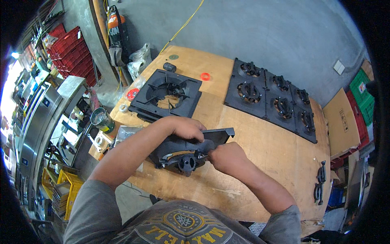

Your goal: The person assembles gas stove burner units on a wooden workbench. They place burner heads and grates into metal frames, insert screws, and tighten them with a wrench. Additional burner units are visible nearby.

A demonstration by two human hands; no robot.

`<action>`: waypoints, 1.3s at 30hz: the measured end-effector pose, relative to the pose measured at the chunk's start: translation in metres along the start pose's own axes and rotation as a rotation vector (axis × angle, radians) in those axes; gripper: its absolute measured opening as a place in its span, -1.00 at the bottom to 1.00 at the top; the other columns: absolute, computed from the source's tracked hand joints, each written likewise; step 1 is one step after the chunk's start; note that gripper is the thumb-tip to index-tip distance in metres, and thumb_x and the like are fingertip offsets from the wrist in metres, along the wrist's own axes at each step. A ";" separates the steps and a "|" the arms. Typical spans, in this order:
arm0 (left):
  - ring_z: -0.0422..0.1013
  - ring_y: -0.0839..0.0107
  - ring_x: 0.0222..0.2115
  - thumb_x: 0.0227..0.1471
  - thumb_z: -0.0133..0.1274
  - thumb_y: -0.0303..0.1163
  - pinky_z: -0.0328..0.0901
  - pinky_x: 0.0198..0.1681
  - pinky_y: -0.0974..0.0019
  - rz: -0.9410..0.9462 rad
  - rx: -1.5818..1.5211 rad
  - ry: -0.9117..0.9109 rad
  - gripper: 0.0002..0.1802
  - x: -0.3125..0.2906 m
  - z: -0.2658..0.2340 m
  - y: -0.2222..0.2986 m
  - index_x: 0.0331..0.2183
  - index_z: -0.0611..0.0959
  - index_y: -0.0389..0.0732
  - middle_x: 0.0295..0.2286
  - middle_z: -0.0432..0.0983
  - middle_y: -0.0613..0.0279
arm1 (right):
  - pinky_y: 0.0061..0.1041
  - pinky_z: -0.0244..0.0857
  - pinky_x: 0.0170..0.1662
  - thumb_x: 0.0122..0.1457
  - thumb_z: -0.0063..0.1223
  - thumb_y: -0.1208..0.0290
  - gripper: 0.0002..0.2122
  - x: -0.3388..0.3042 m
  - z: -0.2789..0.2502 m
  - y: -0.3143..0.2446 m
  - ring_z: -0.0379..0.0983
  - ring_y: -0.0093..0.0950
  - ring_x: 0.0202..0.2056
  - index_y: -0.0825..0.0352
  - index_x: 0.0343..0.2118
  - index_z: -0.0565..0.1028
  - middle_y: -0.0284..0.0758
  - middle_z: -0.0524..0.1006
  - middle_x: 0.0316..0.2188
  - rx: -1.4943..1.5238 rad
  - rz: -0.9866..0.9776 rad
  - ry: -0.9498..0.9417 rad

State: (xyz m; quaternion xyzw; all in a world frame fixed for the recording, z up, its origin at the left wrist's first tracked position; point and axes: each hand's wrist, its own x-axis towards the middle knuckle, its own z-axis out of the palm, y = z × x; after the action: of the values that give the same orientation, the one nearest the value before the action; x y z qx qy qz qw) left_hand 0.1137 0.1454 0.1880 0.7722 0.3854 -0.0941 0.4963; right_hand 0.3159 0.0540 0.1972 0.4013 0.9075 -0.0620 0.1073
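Observation:
A black metal stove top plate (217, 135) is tilted up on the wooden table in front of me. A dark cast burner (187, 163) sits in its round opening, facing me. My left hand (189, 128) is closed over the plate's far side, thumb toward the middle. At the burner's right side, my right hand (226, 156) is curled into a fist beside a small bolt. What its fingers hold is hidden.
Behind the plate lies a black grate-topped stove section (142, 91). Several joined plates with burners (254, 106) lie at the far right. Two loose burners (318, 193) rest near the right edge. A red ring (205, 76), dark cylinder (169, 67) and dark can (102, 121) stand around.

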 end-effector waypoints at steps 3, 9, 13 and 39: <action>0.46 0.40 -0.31 0.03 0.06 -0.20 0.33 -0.19 0.29 0.013 0.011 0.005 -0.51 -0.001 0.001 0.003 -0.05 0.56 -0.29 -0.29 0.59 0.17 | -0.23 0.45 -0.44 0.11 0.02 0.29 -0.80 0.007 -0.003 -0.003 0.59 -0.22 -0.47 0.24 -0.48 0.64 -0.21 0.60 -0.55 -0.087 -0.074 0.030; 0.47 0.40 -0.33 0.02 0.06 -0.22 0.34 -0.22 0.27 0.016 0.033 0.048 -0.55 -0.007 0.005 0.005 -0.10 0.57 -0.30 -0.33 0.59 0.15 | -0.23 0.47 -0.41 0.14 0.04 0.25 -0.78 0.008 -0.017 -0.009 0.60 -0.23 -0.43 0.24 -0.47 0.64 -0.19 0.61 -0.52 -0.073 0.004 -0.069; 0.46 0.42 -0.37 0.00 0.04 -0.26 0.35 -0.26 0.28 0.028 -0.034 0.012 -0.57 -0.013 0.009 0.008 -0.12 0.57 -0.32 -0.35 0.58 0.17 | -0.23 0.48 -0.39 0.15 0.04 0.23 -0.78 0.007 -0.015 -0.010 0.60 -0.22 -0.42 0.23 -0.42 0.64 -0.18 0.61 -0.51 -0.033 0.026 -0.123; 0.46 0.43 -0.27 0.01 0.10 -0.20 0.34 -0.15 0.32 -0.027 -0.045 0.074 -0.47 -0.002 -0.019 -0.005 0.00 0.56 -0.28 -0.27 0.59 0.20 | -0.19 0.47 -0.27 0.13 -0.04 0.30 -0.77 0.004 0.178 0.001 0.60 -0.18 -0.32 0.23 -0.39 0.65 -0.15 0.63 -0.40 0.285 0.243 0.002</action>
State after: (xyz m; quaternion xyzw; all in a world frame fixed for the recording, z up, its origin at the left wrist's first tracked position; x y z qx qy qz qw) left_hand 0.1043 0.1618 0.1949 0.7587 0.4156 -0.0637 0.4976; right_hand 0.3399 0.0216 0.0238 0.5193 0.8344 -0.1762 0.0554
